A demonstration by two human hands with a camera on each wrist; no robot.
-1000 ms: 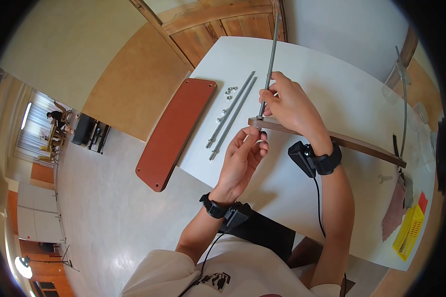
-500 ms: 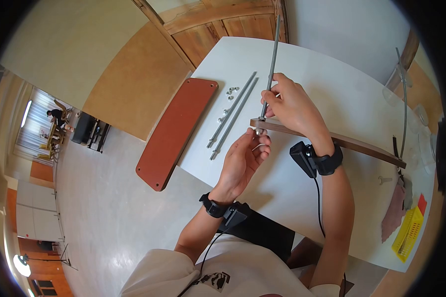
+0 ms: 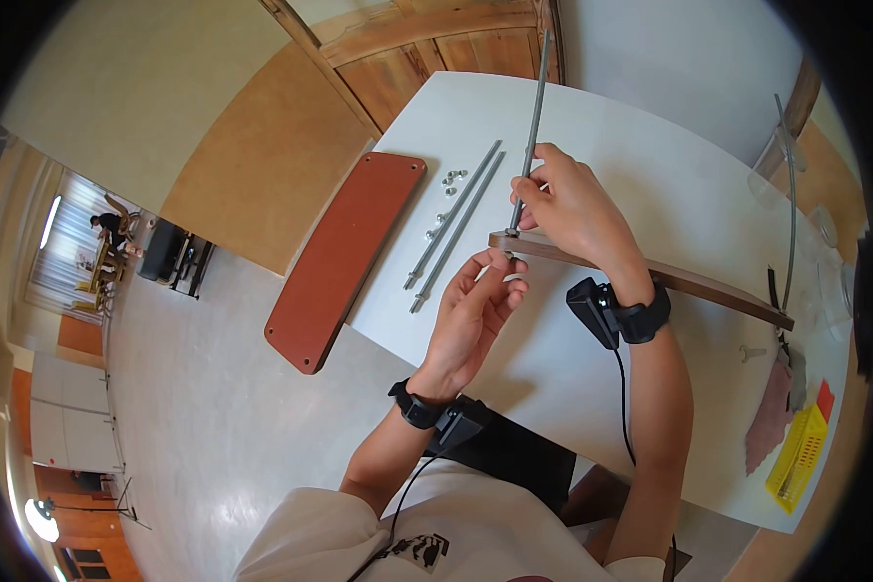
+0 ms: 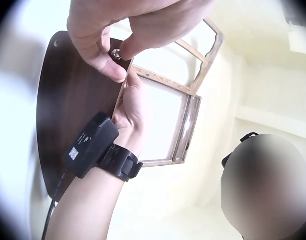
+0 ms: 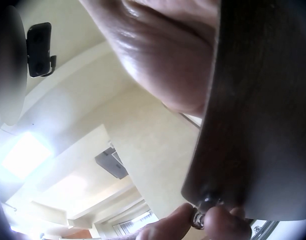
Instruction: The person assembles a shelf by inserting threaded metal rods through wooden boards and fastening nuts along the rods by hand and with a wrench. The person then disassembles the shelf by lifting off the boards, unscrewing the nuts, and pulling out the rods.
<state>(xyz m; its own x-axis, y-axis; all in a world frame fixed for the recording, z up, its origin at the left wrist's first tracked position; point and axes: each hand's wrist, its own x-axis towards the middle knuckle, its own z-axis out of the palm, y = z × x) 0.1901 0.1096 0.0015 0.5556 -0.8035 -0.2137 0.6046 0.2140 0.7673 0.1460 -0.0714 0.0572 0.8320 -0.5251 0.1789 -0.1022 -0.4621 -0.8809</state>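
My right hand pinches an upright threaded rod a little above one corner of a dark wooden board. A nut sits round the rod on the board's upper face. Below that corner is my left hand. Its thumb and fingers pinch a small shiny nut at the board's underside, as the left wrist view shows. The right wrist view has this nut between the fingertips, right under a metal end poking through the board. Another rod stands at the board's far right end.
Left on the white table lies a reddish-brown board with corner holes. Two threaded rods and several loose nuts lie beside it. At right are a wrench, a cloth and a yellow basket.
My left thumb and fingers have shifted at the nut, loosening to show it half a second ago and closing round it again now. The right hand and rod have barely moved.
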